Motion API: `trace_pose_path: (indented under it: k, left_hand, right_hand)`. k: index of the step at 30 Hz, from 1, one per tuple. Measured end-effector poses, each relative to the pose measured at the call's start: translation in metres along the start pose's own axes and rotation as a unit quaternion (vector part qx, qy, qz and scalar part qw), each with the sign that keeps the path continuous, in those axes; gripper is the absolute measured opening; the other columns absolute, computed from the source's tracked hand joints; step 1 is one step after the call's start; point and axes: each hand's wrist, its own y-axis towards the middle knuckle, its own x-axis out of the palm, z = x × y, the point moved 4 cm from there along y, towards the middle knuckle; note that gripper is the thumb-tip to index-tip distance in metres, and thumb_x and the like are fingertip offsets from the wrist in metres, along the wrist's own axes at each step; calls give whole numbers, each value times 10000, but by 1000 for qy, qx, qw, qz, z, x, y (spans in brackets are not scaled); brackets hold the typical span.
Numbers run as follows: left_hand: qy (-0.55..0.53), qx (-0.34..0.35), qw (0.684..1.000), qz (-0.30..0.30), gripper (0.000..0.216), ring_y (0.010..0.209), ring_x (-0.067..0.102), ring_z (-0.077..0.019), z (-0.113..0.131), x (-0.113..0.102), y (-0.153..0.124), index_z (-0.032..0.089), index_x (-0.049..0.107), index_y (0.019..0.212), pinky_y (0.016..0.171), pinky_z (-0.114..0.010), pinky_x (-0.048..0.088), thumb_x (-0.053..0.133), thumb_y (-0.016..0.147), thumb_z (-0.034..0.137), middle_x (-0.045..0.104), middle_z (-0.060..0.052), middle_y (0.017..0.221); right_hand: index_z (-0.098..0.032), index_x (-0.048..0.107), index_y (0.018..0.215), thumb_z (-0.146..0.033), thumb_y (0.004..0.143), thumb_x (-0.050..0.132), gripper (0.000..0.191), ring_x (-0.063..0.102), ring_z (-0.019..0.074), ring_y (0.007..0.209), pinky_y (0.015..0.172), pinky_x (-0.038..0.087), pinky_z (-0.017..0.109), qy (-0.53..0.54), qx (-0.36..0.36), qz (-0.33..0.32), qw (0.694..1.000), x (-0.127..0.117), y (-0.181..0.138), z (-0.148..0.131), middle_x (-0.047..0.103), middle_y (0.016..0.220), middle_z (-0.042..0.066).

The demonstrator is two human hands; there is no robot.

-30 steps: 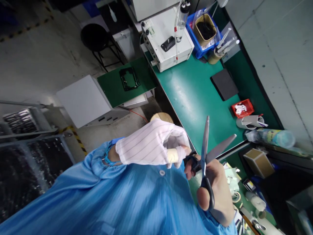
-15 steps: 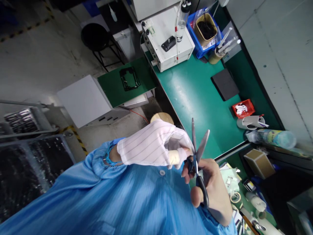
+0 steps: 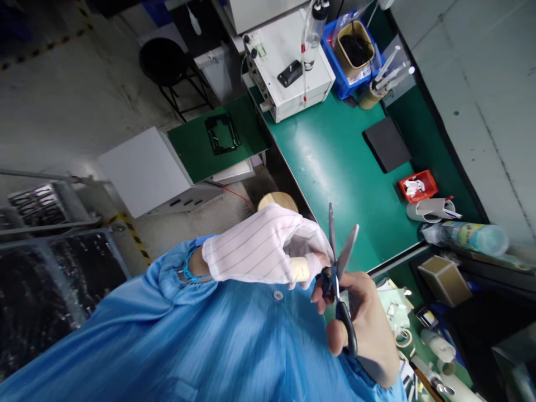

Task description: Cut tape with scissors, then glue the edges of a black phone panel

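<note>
Gripping the scissors (image 3: 331,240) in your bare right hand (image 3: 366,329), fingers closed through the black loops, you have the blades partly open and pointing to 12 o'clock, just in front of your chest. Your gloved left hand (image 3: 259,248) is curled at 9 o'clock of them, its fingertips pinched beside the pivot; what they pinch is too small to tell. Cut close to the pivot and tuck the tan-capped finger (image 3: 299,269) clear. Beyond lies the green bench (image 3: 343,162), with a red tray (image 3: 416,185) and black pad (image 3: 387,144) toward 1 o'clock. Nothing blocks the blades.
</note>
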Motion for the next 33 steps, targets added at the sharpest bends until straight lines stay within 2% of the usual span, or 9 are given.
trace_pose_path:
  k: [10,16,22,29,33]
  left_hand:
    - [19,6,1000,6,170,541,639,-63,5,-2,1,159,804,860,555,-149,464,683,969,113,745,44,653]
    - [25,5,1000,-1,173,556,640,-60,4,-2,1,151,828,880,570,-137,479,686,965,101,729,48,675]
    - [35,22,999,18,195,558,632,-48,7,-2,1,149,814,837,577,-115,488,695,954,49,713,59,655]
    - [30,78,996,21,205,553,638,-21,0,-1,-1,143,827,892,586,-68,480,697,978,10,749,64,668]
    - [18,57,998,14,188,546,649,-41,0,-1,-1,138,833,893,577,-91,493,695,974,40,759,44,662]
  right_hand:
    - [-229,831,664,-1178,499,875,964,553,179,534,531,419,331,-6,2,-4,1000,0,0,-2,677,543,42]
    - [-238,824,656,-1171,443,898,960,534,185,526,526,409,346,7,2,11,1000,1,-1,-1,675,541,36]
    - [-227,822,648,-1203,481,847,990,530,184,509,500,406,341,-19,1,-8,1000,-1,0,0,651,511,41]
    - [-280,824,630,-1263,522,737,992,568,213,470,474,431,350,-66,3,9,998,-4,-1,2,660,490,53]
    - [-279,827,640,-1252,544,748,980,557,197,467,465,415,335,-74,-5,9,997,-4,-2,2,652,497,43]
